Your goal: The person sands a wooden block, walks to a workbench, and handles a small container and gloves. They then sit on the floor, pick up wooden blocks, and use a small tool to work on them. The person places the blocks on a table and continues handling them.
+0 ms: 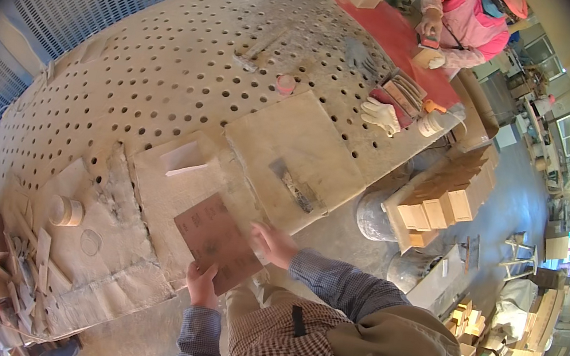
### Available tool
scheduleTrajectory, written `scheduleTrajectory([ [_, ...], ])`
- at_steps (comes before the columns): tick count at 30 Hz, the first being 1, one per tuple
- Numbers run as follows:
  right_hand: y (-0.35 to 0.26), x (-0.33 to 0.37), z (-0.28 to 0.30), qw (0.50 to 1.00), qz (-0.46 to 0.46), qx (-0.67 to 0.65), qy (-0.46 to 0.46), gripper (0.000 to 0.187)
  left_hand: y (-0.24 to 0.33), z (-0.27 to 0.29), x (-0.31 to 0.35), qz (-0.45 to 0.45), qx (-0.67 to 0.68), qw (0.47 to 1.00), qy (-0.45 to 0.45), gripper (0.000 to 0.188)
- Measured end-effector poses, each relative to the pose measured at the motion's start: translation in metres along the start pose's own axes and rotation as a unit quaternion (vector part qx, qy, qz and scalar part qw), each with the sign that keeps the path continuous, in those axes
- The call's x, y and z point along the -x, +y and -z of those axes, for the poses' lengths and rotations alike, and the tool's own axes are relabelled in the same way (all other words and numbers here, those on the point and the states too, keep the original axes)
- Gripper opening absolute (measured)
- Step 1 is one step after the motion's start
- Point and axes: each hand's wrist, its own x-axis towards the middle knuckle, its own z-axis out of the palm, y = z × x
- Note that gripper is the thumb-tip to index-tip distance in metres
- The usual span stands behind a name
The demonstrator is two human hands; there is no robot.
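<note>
A reddish-brown sheet of sandpaper (214,234) with dark print on its back is tilted over the near edge of the bench. My left hand (202,280) is closed on its lower left edge, thumb on top. Close by the sheet's right edge is my right hand (275,245), its fingers pointing left, loosely apart and a little blurred; whether they touch the paper is unclear. Beyond the sheet, a folded pale paper piece (184,159) lies on the board. A dark, worn strip-like tool (293,185) rests on the flat panel (298,136) to the right.
The bench top (168,72) is full of round holes. A hammer-like tool (259,53), pink-lidded jar (285,84) and white gloves (380,116) lie farther off. Wood scraps (39,267) crowd the left. Wooden blocks (435,208) stand right. A co-worker (470,21) works at the far right.
</note>
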Motion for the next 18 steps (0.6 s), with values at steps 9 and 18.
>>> scheduleTrajectory([
  [9, 0.013, -0.020, 0.016, 0.879, 0.435, 0.196, -0.013, 0.064, 0.002, -0.001, 0.006, 0.059, 0.043, 0.997, 0.011, 0.039],
  [18, 0.011, -0.039, 0.000, 0.962, 0.254, 0.089, 0.038, 0.033, 0.035, 0.014, 0.020, -0.200, -0.114, 0.972, 0.044, 0.047],
])
